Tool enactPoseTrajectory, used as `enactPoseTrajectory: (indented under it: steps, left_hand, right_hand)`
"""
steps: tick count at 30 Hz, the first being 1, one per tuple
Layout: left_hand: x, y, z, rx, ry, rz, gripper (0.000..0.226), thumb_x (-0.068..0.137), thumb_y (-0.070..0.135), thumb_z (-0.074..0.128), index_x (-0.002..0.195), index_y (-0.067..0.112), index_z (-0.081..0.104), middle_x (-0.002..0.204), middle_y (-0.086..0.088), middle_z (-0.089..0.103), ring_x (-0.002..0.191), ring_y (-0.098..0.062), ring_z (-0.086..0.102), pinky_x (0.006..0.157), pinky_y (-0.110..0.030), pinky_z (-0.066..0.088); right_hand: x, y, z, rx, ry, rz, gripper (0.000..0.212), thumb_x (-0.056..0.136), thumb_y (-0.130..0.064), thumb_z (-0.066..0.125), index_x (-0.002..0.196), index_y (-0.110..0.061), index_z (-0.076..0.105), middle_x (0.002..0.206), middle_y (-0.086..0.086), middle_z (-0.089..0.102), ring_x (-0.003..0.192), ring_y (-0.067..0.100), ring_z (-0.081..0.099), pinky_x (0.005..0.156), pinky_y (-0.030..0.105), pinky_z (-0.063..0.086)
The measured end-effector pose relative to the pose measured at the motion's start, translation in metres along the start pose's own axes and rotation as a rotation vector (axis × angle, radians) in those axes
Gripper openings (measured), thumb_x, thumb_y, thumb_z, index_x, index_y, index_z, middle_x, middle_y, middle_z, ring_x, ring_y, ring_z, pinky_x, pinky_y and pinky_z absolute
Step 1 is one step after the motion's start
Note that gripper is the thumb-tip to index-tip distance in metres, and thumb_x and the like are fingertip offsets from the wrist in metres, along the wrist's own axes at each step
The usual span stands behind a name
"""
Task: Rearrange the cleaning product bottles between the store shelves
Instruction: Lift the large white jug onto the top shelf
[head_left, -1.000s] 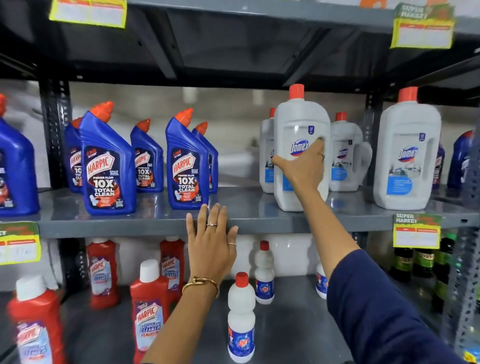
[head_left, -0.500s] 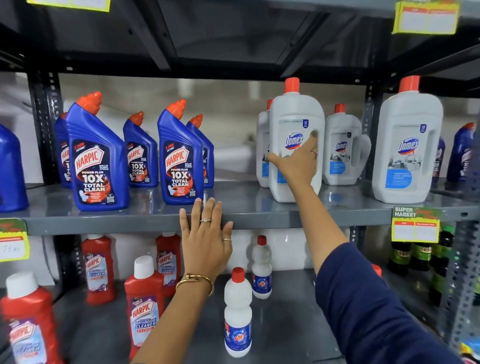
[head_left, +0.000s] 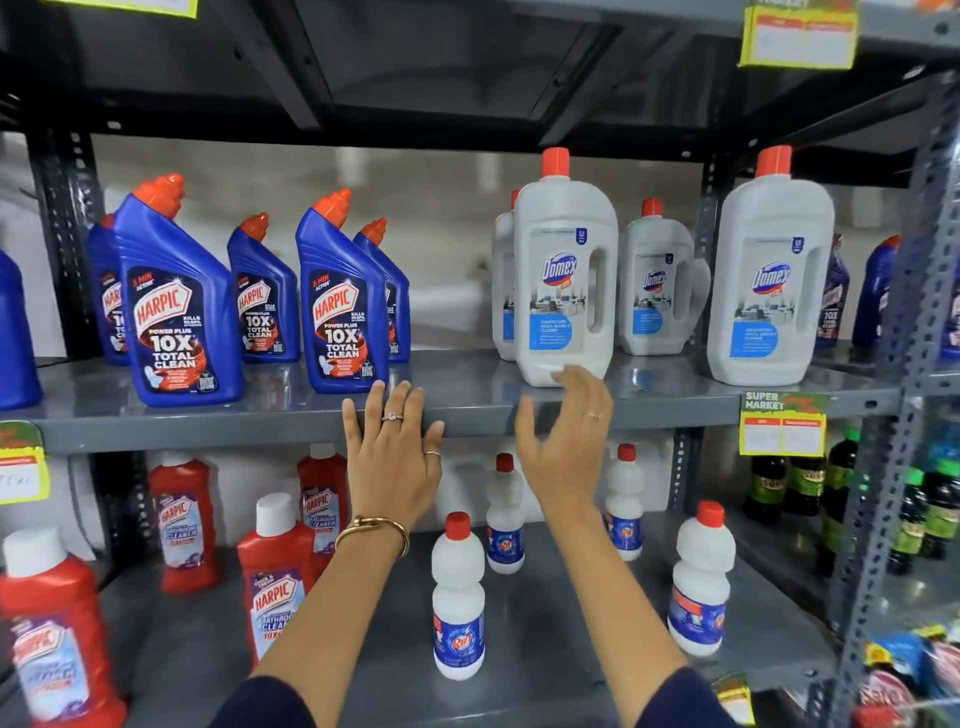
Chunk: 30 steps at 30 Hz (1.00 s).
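A white Domex bottle (head_left: 563, 280) with a red cap stands upright near the front of the grey middle shelf (head_left: 467, 410). My right hand (head_left: 566, 447) hangs just below and in front of it, fingers apart, holding nothing. My left hand (head_left: 395, 452) rests flat against the shelf's front edge, fingers spread. Blue Harpic bottles (head_left: 343, 306) stand to the left on the same shelf. More Domex bottles (head_left: 769, 280) stand to the right and behind. On the lower shelf stand small white Rin bottles (head_left: 458, 597) and red Harpic bathroom cleaner bottles (head_left: 275, 577).
A dark shelf (head_left: 415, 52) hangs overhead. A perforated grey upright (head_left: 893, 441) bounds the right side, with dark green bottles (head_left: 836, 499) beyond it. Yellow price tags (head_left: 782, 423) hang on the shelf edges.
My right hand has let go of the front Domex bottle and dropped below the shelf edge. The bottle stays upright on the shelf. My left hand stays on the edge.
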<state>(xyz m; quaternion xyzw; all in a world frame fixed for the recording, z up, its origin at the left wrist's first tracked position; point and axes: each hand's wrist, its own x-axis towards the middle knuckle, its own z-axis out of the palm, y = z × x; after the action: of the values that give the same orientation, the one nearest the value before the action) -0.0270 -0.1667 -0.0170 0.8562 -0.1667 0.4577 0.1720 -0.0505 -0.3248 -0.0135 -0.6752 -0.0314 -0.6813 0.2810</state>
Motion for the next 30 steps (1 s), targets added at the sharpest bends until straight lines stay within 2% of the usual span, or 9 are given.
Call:
enactPoseTrajectory:
  steps: [2,4,7,10,12,17,20,25,30]
  left_hand:
    - [0.000,0.001,-0.001,-0.019,0.015,-0.002,0.046,0.088,0.032,0.037,0.119,0.002,0.050,0.124,-0.021,0.055,0.124,-0.042,0.037,0.104,-0.055,0.009]
    - [0.001,0.001,-0.002,-0.031,0.030,0.001,0.039,0.089,0.025,0.045,0.120,0.001,0.049,0.125,-0.022,0.054,0.126,-0.042,0.034,0.105,-0.056,0.009]
    - [0.000,0.000,-0.003,-0.027,0.010,0.000,0.039,0.090,0.021,0.050,0.124,0.002,0.046,0.130,-0.020,0.050,0.129,-0.039,0.028,0.107,-0.053,0.005]
    - [0.000,0.000,-0.005,-0.029,0.001,0.005,0.041,0.090,0.021,0.049,0.126,0.003,0.044,0.132,-0.019,0.048,0.131,-0.038,0.026,0.108,-0.052,0.002]
    - [0.000,0.000,-0.004,-0.026,0.005,0.006,0.041,0.091,0.022,0.048,0.127,0.003,0.043,0.133,-0.018,0.047,0.131,-0.037,0.025,0.108,-0.050,0.000]
    - [0.000,-0.001,-0.002,-0.024,0.025,0.012,0.041,0.092,0.024,0.045,0.128,0.003,0.042,0.134,-0.018,0.046,0.131,-0.038,0.025,0.107,-0.048,-0.003]
    - [0.000,-0.002,-0.001,-0.019,0.031,0.018,0.047,0.091,0.034,0.035,0.125,0.004,0.045,0.131,-0.018,0.050,0.129,-0.039,0.030,0.106,-0.049,0.001]
    - [0.000,-0.003,0.000,-0.027,0.051,0.023,0.056,0.088,0.040,0.025,0.124,0.004,0.046,0.130,-0.017,0.052,0.128,-0.039,0.032,0.106,-0.051,0.003]
    - [-0.001,-0.002,0.001,-0.015,0.045,0.025,0.055,0.088,0.040,0.025,0.124,0.004,0.046,0.128,-0.018,0.053,0.127,-0.039,0.033,0.106,-0.052,0.006]
  right_hand:
    - [-0.032,0.005,-0.003,-0.012,0.018,-0.045,0.029,0.079,-0.020,0.056,0.104,-0.006,0.051,0.110,0.019,0.059,0.107,0.024,0.046,0.095,0.031,0.036]
    - [-0.064,0.010,-0.002,-0.008,-0.025,-0.010,0.028,0.079,-0.021,0.054,0.102,-0.008,0.049,0.108,0.015,0.058,0.102,0.024,0.046,0.091,0.032,0.037]
    - [-0.110,0.019,-0.001,-0.019,-0.229,0.141,0.033,0.077,-0.025,0.054,0.105,-0.009,0.046,0.102,0.017,0.061,0.097,0.026,0.050,0.087,0.033,0.040]
    - [-0.139,0.027,0.004,-0.024,-0.489,0.317,0.047,0.075,-0.024,0.066,0.114,-0.005,0.047,0.111,0.016,0.057,0.100,0.031,0.053,0.089,0.042,0.047]
    - [-0.150,0.029,0.010,-0.024,-0.643,0.414,0.061,0.075,-0.027,0.069,0.123,-0.002,0.042,0.121,0.017,0.052,0.111,0.032,0.048,0.096,0.044,0.045]
    - [-0.167,0.031,0.033,-0.049,-0.852,0.601,0.088,0.067,-0.039,0.075,0.135,-0.007,0.028,0.136,0.013,0.041,0.124,0.029,0.041,0.103,0.040,0.040]
    - [-0.177,0.033,0.042,-0.036,-0.928,0.743,0.097,0.065,-0.037,0.077,0.139,-0.013,0.020,0.137,0.011,0.041,0.123,0.031,0.044,0.099,0.044,0.043]
    - [-0.186,0.036,0.043,-0.017,-0.915,0.824,0.069,0.073,-0.027,0.070,0.127,-0.014,0.028,0.123,0.012,0.055,0.109,0.033,0.055,0.090,0.042,0.049]
    - [-0.179,0.041,0.035,-0.013,-0.891,0.831,0.065,0.076,-0.021,0.068,0.127,-0.010,0.029,0.121,0.014,0.055,0.108,0.035,0.056,0.089,0.041,0.048]
